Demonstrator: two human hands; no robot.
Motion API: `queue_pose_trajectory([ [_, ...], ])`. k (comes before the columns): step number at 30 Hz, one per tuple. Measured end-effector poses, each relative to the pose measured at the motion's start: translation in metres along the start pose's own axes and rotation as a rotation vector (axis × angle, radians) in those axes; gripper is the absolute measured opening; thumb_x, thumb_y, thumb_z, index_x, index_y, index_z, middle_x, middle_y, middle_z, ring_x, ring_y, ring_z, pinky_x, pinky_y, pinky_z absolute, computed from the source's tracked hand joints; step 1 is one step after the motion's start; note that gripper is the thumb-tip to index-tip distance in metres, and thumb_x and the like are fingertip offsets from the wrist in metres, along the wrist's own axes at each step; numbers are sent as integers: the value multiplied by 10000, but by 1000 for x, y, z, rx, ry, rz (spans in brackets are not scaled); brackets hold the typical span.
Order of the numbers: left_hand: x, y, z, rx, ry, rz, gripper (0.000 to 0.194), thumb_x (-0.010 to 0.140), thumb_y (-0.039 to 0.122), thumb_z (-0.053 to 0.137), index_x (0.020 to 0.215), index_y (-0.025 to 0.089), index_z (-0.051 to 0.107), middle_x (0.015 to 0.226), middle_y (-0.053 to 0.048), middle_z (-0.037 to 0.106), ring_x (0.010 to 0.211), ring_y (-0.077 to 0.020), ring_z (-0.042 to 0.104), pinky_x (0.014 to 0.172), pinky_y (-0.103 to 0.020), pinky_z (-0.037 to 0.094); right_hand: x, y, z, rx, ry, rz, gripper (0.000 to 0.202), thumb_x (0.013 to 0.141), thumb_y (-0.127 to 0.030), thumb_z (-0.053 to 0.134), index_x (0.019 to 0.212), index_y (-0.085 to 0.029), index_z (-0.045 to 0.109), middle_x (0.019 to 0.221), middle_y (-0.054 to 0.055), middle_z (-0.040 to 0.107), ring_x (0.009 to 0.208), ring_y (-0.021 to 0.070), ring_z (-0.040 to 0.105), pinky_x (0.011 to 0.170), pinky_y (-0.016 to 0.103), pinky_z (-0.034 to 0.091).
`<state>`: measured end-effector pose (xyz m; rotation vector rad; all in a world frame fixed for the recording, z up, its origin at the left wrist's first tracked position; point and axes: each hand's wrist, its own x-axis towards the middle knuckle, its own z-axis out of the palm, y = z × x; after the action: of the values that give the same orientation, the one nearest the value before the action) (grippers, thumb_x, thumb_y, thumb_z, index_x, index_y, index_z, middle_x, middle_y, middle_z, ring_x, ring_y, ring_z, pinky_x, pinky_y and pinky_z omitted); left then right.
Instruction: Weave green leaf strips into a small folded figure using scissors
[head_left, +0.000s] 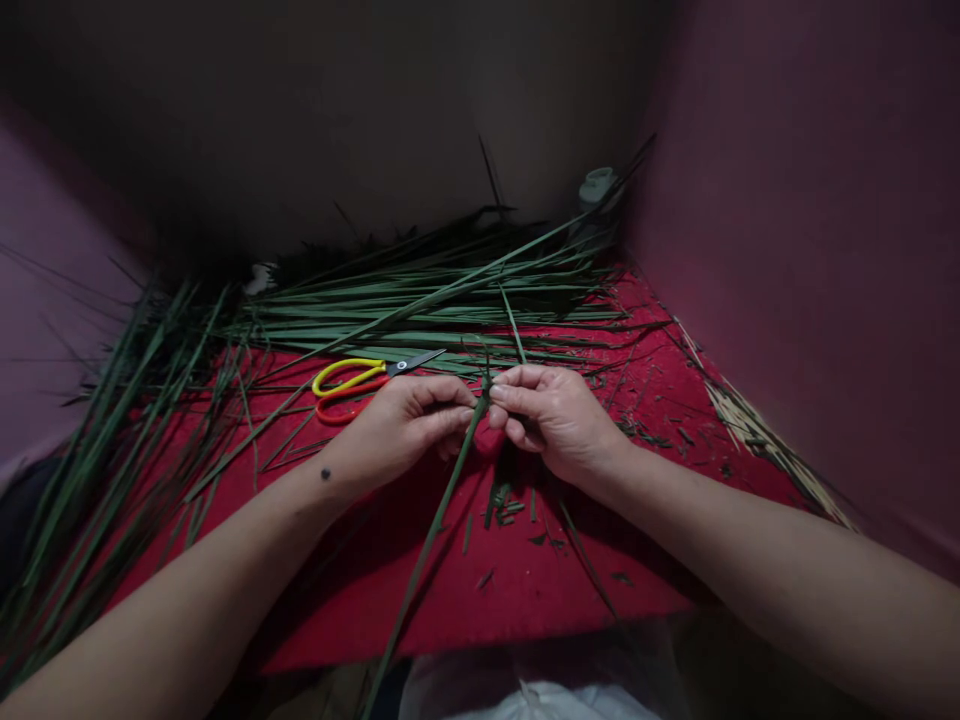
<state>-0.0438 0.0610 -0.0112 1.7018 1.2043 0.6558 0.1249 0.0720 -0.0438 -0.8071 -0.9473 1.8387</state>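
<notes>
Both my hands meet over the middle of a red cloth (352, 625), pinching a long green leaf strip (439, 525). My left hand (420, 415) closes thumb and fingers on it from the left. From the other side, my right hand (544, 410) grips the same spot, where the strip looks folded or knotted; the exact shape is too small to make out. One end of the strip runs down past the cloth's front edge, and thin ends stick up above the fingertips. Scissors (360, 380) with a yellow and a red handle lie just behind my left hand, blades pointing right.
A thick pile of long green leaves (420, 300) covers the back of the cloth. More leaves (97, 480) hang over the left side. Leaf scraps (510, 505) lie scattered below and right of my hands. Pale sticks (765, 445) line the right edge, and a whitish container (596, 190) stands at the back.
</notes>
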Motion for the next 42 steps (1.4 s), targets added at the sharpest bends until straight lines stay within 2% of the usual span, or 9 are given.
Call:
queue_pose_trajectory([
  [4, 3, 1, 3, -167, 112, -19, 243, 727, 307, 656, 932, 179, 637, 810, -9, 650, 671, -120, 576, 632, -229, 465, 0, 1, 1, -16, 13, -24, 135, 680, -235, 667, 692, -136, 576, 524, -27, 594, 362, 25, 446, 315, 116, 240],
  [6, 3, 3, 7, -185, 191, -8, 253, 703, 318, 681, 907, 175, 642, 798, -2, 647, 679, -121, 573, 637, -231, 461, -1, 2, 2, -23, 10, -15, 133, 686, -235, 661, 682, -135, 573, 529, -24, 595, 368, 25, 446, 317, 117, 233],
  [10, 1, 5, 16, -10, 317, 25, 139, 745, 288, 634, 791, 162, 673, 719, -5, 645, 676, -129, 564, 638, -233, 444, -2, 3, 4, -26, -1, 7, 141, 680, -238, 660, 665, -139, 562, 532, -16, 600, 368, 29, 444, 320, 127, 232],
  [14, -1, 1, 20, 244, 449, 197, 90, 766, 235, 609, 762, 174, 674, 744, -12, 655, 713, -134, 578, 713, -246, 447, -2, 4, 4, -24, 12, 20, 140, 679, -239, 653, 671, -141, 554, 517, -15, 592, 359, 35, 446, 318, 131, 243],
  [18, -1, -4, 22, 246, 508, 237, 101, 764, 221, 615, 850, 178, 647, 802, -9, 663, 727, -128, 594, 706, -246, 472, -2, 4, 4, -31, 10, 29, 139, 682, -239, 649, 691, -137, 555, 512, -20, 583, 358, 30, 444, 318, 122, 248],
  [28, 2, -5, 21, 209, 491, 304, 52, 745, 135, 624, 783, 170, 620, 727, 27, 625, 682, -91, 572, 651, -210, 463, -2, 6, 4, -36, -25, 26, 125, 698, -225, 633, 694, -137, 545, 527, -15, 593, 362, 35, 443, 316, 123, 253],
  [35, 4, -15, 18, 259, 452, 499, 33, 773, 148, 597, 769, 180, 604, 737, 0, 596, 683, -120, 559, 653, -261, 447, -1, 6, 3, -42, -22, 29, 112, 709, -205, 623, 681, -135, 540, 527, -9, 598, 362, 37, 442, 309, 124, 250],
  [42, 6, -17, 14, 354, 385, 541, 79, 817, 138, 529, 782, 172, 593, 750, -20, 590, 693, -123, 546, 651, -261, 436, 1, 6, 2, -9, -29, 46, 158, 687, -237, 669, 700, -121, 562, 538, 6, 612, 362, 38, 457, 307, 122, 250],
])
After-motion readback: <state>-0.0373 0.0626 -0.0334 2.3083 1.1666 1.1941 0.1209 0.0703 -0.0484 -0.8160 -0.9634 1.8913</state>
